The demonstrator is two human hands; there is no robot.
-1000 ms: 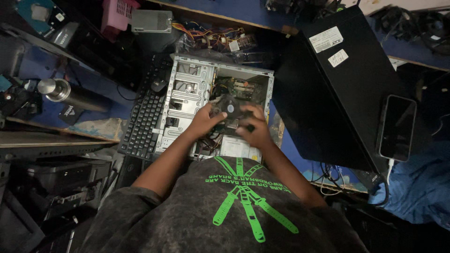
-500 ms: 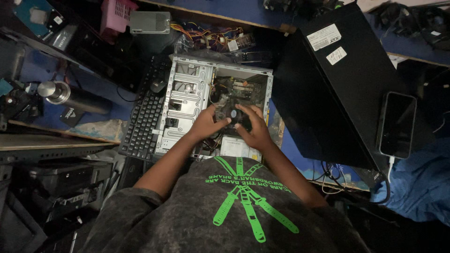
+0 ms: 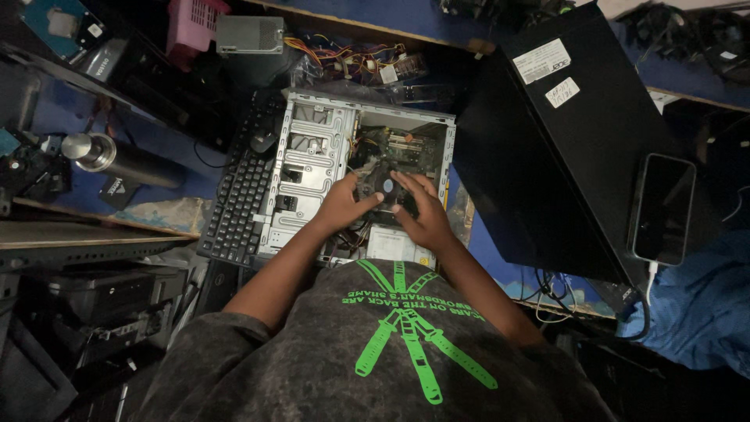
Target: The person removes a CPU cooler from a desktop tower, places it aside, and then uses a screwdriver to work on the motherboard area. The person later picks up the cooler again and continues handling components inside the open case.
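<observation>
Cluttered blue bench, open computer case, both hands' grip around its cooler fan.

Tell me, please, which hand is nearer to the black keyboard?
Left. The left hand is inside the open computer case, beside the keyboard; the right hand is farther over, by the cooler fan.

A blue workbench carries an open computer case, keyboard and black tower.
</observation>
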